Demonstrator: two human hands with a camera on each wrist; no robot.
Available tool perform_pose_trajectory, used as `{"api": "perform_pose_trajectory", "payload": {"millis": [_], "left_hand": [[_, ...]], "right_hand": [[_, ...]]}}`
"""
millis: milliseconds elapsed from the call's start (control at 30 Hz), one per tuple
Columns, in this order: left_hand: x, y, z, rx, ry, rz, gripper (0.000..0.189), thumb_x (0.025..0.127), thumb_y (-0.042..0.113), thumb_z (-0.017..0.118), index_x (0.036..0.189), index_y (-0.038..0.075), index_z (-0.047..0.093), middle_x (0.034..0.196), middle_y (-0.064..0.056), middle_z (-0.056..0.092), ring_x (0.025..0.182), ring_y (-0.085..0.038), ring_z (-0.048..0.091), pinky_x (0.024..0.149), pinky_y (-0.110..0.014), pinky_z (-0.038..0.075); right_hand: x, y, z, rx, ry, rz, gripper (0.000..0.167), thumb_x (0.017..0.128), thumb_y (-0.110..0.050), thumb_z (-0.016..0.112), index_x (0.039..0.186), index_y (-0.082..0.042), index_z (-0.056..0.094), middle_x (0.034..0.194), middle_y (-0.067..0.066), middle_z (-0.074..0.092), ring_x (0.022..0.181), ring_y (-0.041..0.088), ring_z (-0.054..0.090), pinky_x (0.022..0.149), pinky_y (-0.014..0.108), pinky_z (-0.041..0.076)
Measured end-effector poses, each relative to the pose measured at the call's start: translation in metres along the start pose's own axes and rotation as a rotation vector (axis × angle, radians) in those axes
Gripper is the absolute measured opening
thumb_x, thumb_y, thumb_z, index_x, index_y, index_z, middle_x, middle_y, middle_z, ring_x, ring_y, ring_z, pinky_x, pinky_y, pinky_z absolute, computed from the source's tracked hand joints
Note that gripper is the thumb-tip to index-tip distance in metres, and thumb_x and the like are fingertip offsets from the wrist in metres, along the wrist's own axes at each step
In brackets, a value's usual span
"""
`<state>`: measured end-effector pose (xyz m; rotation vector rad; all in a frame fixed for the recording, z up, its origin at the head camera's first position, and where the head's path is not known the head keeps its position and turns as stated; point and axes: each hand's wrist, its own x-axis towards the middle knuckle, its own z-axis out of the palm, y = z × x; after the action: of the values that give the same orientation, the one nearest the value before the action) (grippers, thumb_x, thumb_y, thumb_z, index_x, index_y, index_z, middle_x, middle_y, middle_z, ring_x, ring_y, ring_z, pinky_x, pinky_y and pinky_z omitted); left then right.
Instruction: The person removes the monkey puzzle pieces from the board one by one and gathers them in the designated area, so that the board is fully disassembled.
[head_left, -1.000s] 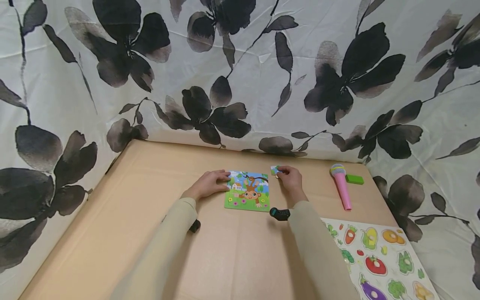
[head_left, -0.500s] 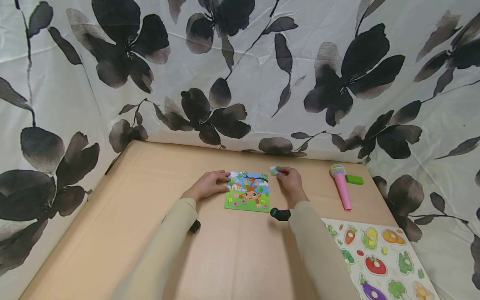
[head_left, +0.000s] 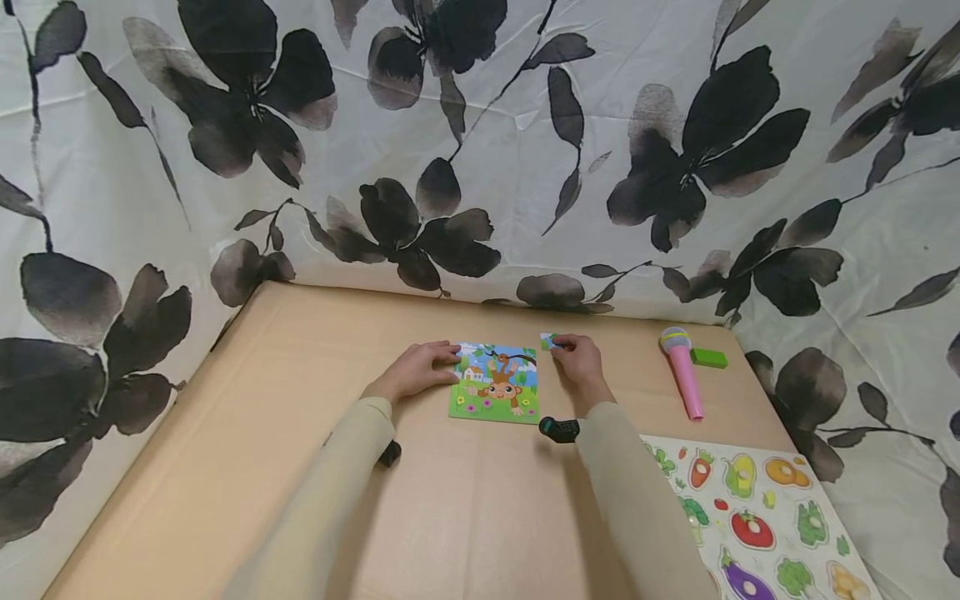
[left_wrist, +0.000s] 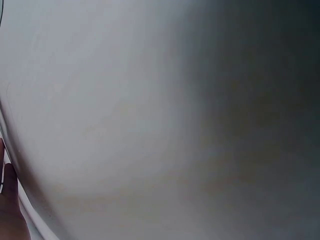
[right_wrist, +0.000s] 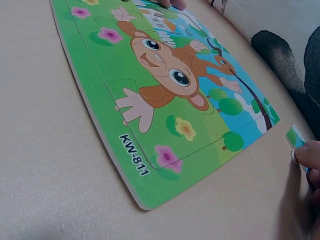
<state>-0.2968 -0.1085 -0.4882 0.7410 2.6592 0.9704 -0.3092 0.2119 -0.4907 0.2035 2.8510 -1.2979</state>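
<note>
A square monkey jigsaw puzzle (head_left: 491, 404) lies flat on the table, its green border marked KW-811 in the right wrist view. At its left edge my left hand (head_left: 411, 369) rests with the fingertips on the board; those fingertips (right_wrist: 176, 4) also show at the top of the right wrist view. My right hand (head_left: 581, 363) pinches a small blue-and-green puzzle piece (head_left: 547, 342) between thumb and fingers, just right of the puzzle's upper right corner and apart from it. Part of the piece is hidden by the fingers. The left wrist view shows mostly blurred table surface.
A pink toy microphone (head_left: 683, 379) and a green block (head_left: 708, 358) lie to the right. Nearer, a white board with vegetable pictures (head_left: 783, 521) sits partly beside my right sleeve. A flower-printed cloth (head_left: 525, 142) hangs behind the tan table (head_left: 450, 500).
</note>
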Motion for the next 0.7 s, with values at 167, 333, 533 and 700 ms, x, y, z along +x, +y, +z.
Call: {"api": "perform_pose_trajectory", "payload": {"millis": [167, 333, 533, 700], "left_hand": [[-0.0008, 0.0005, -0.0004, -0.005, 0.001, 0.010, 0.046, 0.088, 0.027, 0.074, 0.129, 0.006, 0.065, 0.146, -0.004, 0.050, 0.142, -0.025, 0.034, 0.118, -0.048, 0.021], [-0.0022, 0.0016, 0.0004, 0.003, 0.004, 0.016, 0.047, 0.088, 0.027, 0.074, 0.129, 0.006, 0.065, 0.146, -0.004, 0.050, 0.142, -0.025, 0.034, 0.118, -0.047, 0.022], [-0.0045, 0.0044, 0.0008, 0.006, 0.004, 0.016, 0.047, 0.089, 0.027, 0.073, 0.129, 0.006, 0.064, 0.146, -0.004, 0.050, 0.142, -0.024, 0.034, 0.118, -0.047, 0.022], [-0.0053, 0.0045, 0.0016, 0.015, 0.006, 0.018, 0.047, 0.089, 0.028, 0.073, 0.129, 0.006, 0.064, 0.146, -0.004, 0.050, 0.142, -0.025, 0.034, 0.118, -0.047, 0.023]], "right_hand": [[0.0001, -0.0003, 0.0014, -0.007, 0.006, -0.002, 0.023, 0.096, -0.012, 0.063, 0.115, 0.001, 0.069, 0.105, 0.018, 0.061, 0.093, 0.031, 0.055, 0.084, 0.042, 0.048], [0.0011, 0.0020, 0.0028, -0.014, 0.005, -0.008, 0.024, 0.096, -0.012, 0.062, 0.115, 0.001, 0.068, 0.105, 0.018, 0.061, 0.092, 0.031, 0.054, 0.084, 0.042, 0.047], [0.0008, 0.0027, 0.0030, -0.013, -0.002, -0.001, 0.025, 0.096, -0.013, 0.062, 0.116, 0.000, 0.068, 0.108, 0.017, 0.060, 0.094, 0.030, 0.052, 0.085, 0.041, 0.047], [-0.0025, -0.0023, 0.0022, 0.005, 0.014, 0.000, 0.027, 0.097, -0.014, 0.060, 0.119, 0.000, 0.067, 0.113, 0.018, 0.062, 0.099, 0.031, 0.055, 0.087, 0.042, 0.048]]}}
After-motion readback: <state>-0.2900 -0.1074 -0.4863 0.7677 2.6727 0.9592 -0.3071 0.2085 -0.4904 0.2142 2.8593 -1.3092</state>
